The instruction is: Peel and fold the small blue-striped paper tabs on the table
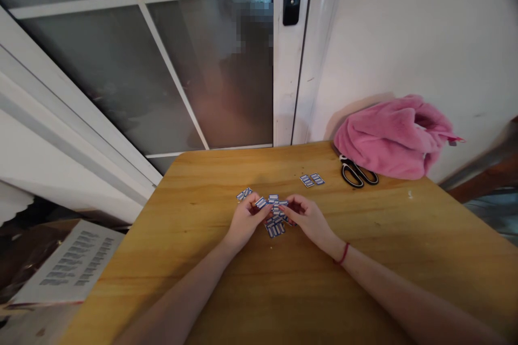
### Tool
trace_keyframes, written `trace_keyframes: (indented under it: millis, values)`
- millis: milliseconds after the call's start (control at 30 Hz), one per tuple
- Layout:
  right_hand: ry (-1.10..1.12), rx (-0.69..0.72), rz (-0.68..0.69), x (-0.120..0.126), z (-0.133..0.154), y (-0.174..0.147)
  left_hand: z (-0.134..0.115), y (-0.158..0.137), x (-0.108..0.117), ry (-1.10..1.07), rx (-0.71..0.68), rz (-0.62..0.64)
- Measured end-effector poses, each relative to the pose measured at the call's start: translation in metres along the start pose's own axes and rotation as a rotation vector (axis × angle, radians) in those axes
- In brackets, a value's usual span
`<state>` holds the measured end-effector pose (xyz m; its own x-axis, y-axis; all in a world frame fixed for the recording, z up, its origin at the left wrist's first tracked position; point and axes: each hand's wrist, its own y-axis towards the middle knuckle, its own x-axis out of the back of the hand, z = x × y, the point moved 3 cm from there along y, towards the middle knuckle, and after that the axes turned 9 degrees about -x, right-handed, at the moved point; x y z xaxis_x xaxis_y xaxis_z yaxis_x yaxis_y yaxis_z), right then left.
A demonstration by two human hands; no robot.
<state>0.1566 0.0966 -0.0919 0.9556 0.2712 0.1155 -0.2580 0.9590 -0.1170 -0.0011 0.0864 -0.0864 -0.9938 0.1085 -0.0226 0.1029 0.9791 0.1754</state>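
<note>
1. The left hand (pixel 245 218) pinches a small blue-and-white card (pixel 260 202) between thumb and fingers.
2. The right hand (pixel 309 219), close beside it, grips more cards (pixel 280 206); the exact count is unclear.
3. Under the hands, a loose pile (pixel 275 229) lies on the wooden table (pixel 194 248), apparently left to handle.
4. A small cluster (pixel 244 194) lies just beyond the left hand.
5. Farther off, two pieces (pixel 306 180) sit side by side, perhaps finished.
6. Scissors (pixel 353 174) lie partly hidden by pink plush fabric (pixel 394 137), seemingly unneeded now.
</note>
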Motion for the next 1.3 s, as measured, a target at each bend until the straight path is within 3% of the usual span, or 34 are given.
trace_keyframes:
  millis: [367,700,867,1033,1133,1300]
  values:
    - [0.125,-0.065,0.037,-0.003,0.000,0.000,0.004,0.000,0.000,-0.068,-0.021,0.008]
    - [0.212,-0.046,0.055,0.000,0.005,0.002,0.003,0.000,-0.001,-0.250,0.099,0.006]
    - [0.109,-0.009,0.024,0.000,0.003,0.000,0.011,-0.002,-0.006,-0.247,0.097,0.111]
    - [-0.118,0.093,-0.092,-0.001,0.005,-0.007,0.013,-0.005,-0.011,-0.202,0.087,0.118]
    - [-0.147,0.138,-0.129,0.000,0.005,-0.008,0.007,-0.006,-0.013,-0.109,0.062,0.159]
    - [-0.130,0.117,-0.124,0.000,0.003,-0.006,0.000,-0.004,-0.008,0.011,0.048,0.088]
